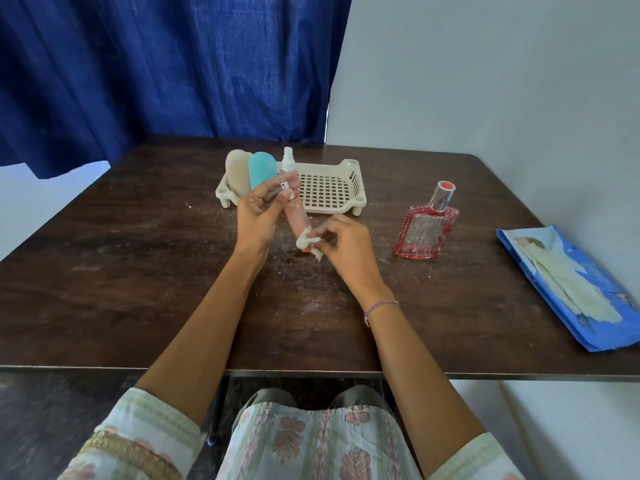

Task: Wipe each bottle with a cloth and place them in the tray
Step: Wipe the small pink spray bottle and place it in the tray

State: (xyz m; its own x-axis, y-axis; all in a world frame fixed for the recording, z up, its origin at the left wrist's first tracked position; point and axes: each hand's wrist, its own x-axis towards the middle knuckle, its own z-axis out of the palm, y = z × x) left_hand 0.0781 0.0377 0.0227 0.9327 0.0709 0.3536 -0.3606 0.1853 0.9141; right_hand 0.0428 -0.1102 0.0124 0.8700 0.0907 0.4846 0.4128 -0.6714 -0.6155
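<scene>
White cloth (306, 241) is pinched in the curled fingers of the right hand (346, 244) and pressed round the base of the pink spray bottle (297, 216). The left hand (258, 211) grips the upper half of the spray bottle, holding it tilted above the table (138, 271), just in front of the tray (332, 192). A beige bottle (235, 168) and a blue bottle (261, 169) stand at the tray's left end. A perfume bottle (426, 230) stands on the table to the right, well apart from the tray.

Pink spray bottle (296, 218) — cream tray (357, 184), navy curtain (156, 64)
</scene>
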